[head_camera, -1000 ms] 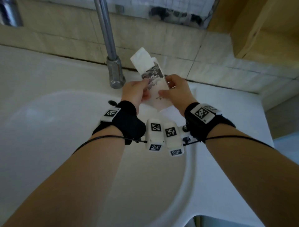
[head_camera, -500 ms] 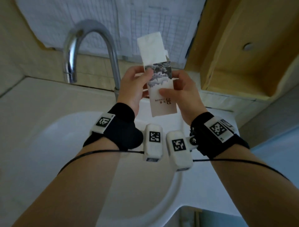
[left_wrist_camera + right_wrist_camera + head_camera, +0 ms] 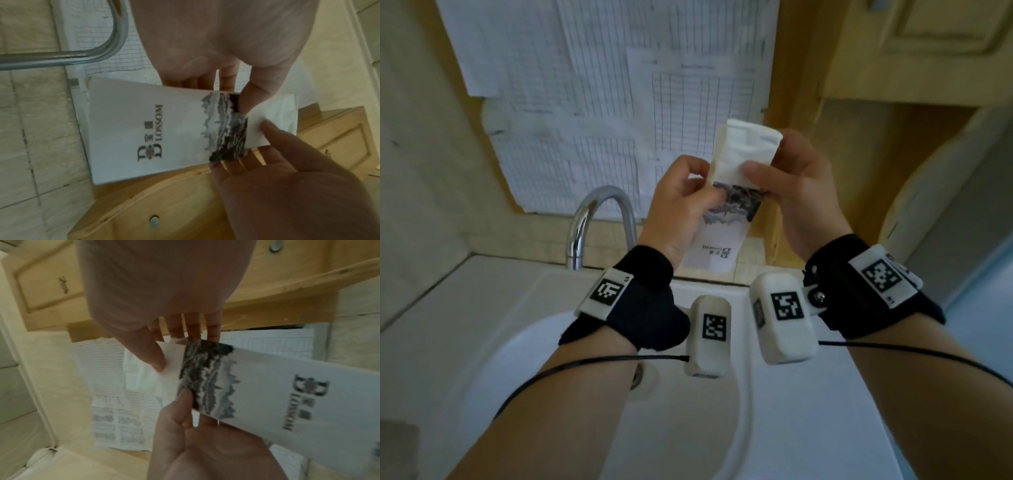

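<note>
I hold a white paper packet [image 3: 717,243] printed with "Blossom" and a grey mountain picture upright above the sink. A folded white tissue [image 3: 743,150] sticks out of its top end. My left hand [image 3: 705,181] pinches the packet at the printed picture band, thumb in front and fingers behind. My right hand [image 3: 767,161] pinches the tissue just above the packet's mouth. The left wrist view shows the packet [image 3: 144,129], the tissue [image 3: 273,116] and my left hand [image 3: 230,92]. The right wrist view shows my right hand [image 3: 174,345] on the tissue [image 3: 148,379] beside the packet [image 3: 267,394].
A curved chrome faucet [image 3: 599,219] rises just left of my left hand. The white sink basin [image 3: 534,359] lies under my forearms. Ruled paper sheets [image 3: 602,102] hang on the wall behind, and a wooden cabinet [image 3: 893,51] stands at the upper right.
Both hands have lifted the packet higher, from beside the faucet base to above the spout. My right hand has shifted from the packet's body up onto the tissue.
</note>
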`<state>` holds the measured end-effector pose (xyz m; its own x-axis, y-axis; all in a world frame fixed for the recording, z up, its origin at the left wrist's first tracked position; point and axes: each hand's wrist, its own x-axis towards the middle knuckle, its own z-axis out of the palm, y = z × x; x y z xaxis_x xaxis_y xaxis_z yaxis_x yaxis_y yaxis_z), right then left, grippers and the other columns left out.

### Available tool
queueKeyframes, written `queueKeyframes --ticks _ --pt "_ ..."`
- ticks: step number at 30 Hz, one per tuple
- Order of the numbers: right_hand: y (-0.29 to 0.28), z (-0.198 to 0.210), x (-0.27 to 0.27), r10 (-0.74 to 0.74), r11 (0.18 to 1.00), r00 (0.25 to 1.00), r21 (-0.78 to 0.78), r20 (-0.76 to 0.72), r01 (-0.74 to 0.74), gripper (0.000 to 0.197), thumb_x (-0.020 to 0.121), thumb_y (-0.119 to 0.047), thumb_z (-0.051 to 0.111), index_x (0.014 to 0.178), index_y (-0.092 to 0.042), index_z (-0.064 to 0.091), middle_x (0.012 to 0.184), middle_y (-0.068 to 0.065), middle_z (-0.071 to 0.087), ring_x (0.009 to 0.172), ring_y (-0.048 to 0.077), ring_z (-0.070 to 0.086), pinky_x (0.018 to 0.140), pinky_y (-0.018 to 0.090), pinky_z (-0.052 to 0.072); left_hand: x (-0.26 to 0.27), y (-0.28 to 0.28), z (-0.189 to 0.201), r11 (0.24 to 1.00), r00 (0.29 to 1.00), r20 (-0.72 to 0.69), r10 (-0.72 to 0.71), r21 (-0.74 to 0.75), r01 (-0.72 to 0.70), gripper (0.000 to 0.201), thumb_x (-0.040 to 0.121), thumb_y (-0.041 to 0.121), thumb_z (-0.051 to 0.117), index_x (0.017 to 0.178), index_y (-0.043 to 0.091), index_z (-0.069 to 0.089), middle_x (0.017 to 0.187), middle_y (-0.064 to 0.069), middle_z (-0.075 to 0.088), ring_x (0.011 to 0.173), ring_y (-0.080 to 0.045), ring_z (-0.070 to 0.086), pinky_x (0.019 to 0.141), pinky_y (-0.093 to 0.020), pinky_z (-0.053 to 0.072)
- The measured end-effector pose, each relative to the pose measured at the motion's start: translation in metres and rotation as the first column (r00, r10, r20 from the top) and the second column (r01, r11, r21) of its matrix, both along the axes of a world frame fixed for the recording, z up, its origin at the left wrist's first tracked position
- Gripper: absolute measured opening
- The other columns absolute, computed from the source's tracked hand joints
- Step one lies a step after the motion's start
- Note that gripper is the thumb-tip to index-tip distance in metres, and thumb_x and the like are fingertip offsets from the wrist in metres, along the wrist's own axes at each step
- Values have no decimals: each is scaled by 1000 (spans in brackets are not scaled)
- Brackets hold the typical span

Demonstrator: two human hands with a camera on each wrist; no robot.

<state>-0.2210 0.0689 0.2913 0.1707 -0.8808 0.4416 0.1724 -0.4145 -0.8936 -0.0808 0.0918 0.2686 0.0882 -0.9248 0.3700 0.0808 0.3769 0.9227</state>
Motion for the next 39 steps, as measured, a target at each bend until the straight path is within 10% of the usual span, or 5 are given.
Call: queueKeyframes --ticks 7,21,27,34,39 --pt "7 20 -12 12 990 999 -139 -30 -16 22 72 3 67 82 -17 65 73 -9 66 70 7 59 66 23 50 1 9 1 997 995 61 -77 14 76 21 76 -2 57 82 13 44 70 -2 69 60 -10 64 53 -21 51" --pt "5 11 -12 164 980 982 -97 -96 -173 22 67 7 63 79 -11 61 71 -6 63 69 11 56 62 23 47 2 9 -3 939 917 259 -303 245 242 58 48 25 75 99 0 62 95 -26 65 91 -45 62 88 -54 50" --pt "5 2 -16 95 993 979 -52 -182 -106 28 65 6 63 72 -19 72 75 -3 67 81 24 54 73 32 48 7 4 -7 928 872 402 -280 344 140 45 53 12 71 95 17 57 82 -1 60 74 -14 57 65 -26 43" --pt "1 -14 -14 56 998 952 -11 -301 -62 21 61 0 67 64 -21 72 88 37 61 78 42 56 75 49 46 10 -2 -18 937 815 519 -256 341 77 35 69 3 72 94 18 53 86 -2 55 76 -15 51 65 -25 40" --pt "-3 -24 -13 18 997 931 -61 -364 -43 18 64 -1 70 70 -18 71 87 17 64 95 52 53 82 58 48 9 -7 -25 944 809 541 -228 326 48 33 69 4 72 78 23 47 75 1 49 69 -15 47 62 -27 37"
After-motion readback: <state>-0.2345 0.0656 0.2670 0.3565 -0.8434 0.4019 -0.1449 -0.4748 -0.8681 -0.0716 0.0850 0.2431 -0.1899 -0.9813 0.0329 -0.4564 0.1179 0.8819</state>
